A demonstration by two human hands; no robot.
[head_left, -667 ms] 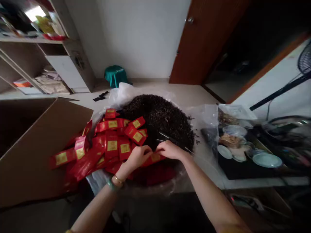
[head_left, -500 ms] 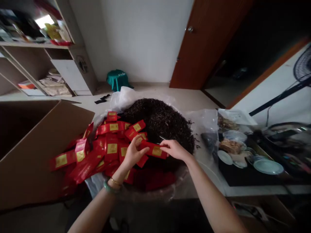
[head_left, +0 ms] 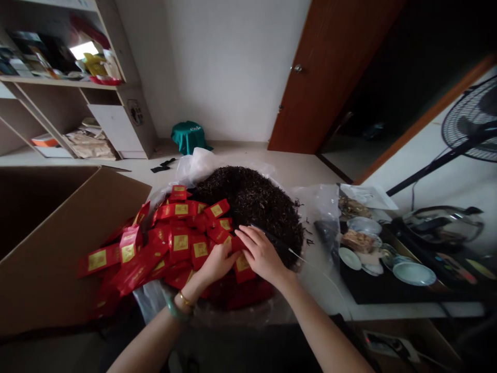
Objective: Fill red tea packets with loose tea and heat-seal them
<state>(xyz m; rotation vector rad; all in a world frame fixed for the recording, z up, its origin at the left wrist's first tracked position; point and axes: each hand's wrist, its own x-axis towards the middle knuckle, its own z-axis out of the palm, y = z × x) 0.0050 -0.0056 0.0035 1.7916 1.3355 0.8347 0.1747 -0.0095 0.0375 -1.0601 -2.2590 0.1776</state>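
Left hand (head_left: 217, 263) is pinching narrow on a red packet (head_left: 236, 244); right hand (head_left: 264, 256) is lying over it, fingers stretched long, thumb hidden, so I can't tell if it's gripping too.

Change: half a second ago I was holding the packet out lengthwise by its ends, label up. Now my hands are sitting close together, the right one covering most of it. I'm reading that as the packet still being handled, not let go.

Location: it's sitting between my hands, on the right side of the pile of red packets (head_left: 180, 242). Looks: plain red where it's showing, mostly hidden. Yellow label (head_left: 243, 262) is peeking out below my right hand; can't confirm it's the same packet.

Around it: the pile is spreading left toward the cardboard box (head_left: 73, 243). Heap of dark dry shreds (head_left: 252, 194) is rising just beyond my hands, cloudy plastic (head_left: 198, 161) bunching at its far left. Farther back, green cloth (head_left: 189, 137) is draping over something by the wall (head_left: 225, 77).
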